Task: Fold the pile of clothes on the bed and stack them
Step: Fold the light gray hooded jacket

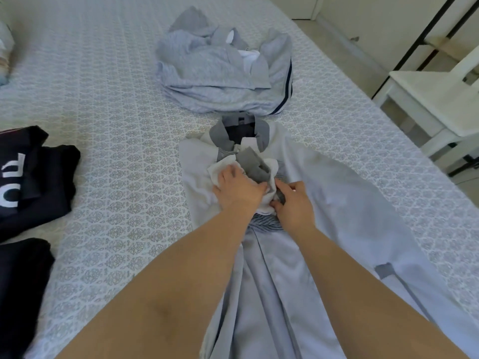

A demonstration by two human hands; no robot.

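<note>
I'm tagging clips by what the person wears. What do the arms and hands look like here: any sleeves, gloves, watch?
Both forearms are bare as far as the picture shows, with no sleeves in view. The left hand and right hand wear no gloves, and no watch or bracelet shows on either wrist. Rings cannot be ruled out.

Matt cloth shirt [324, 203], patterned bedspread [116, 177]

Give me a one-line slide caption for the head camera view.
Both hands, left and right, gather a pale shirt's front on the bed, beyond it a grey pile, dark clothes at left.
</note>
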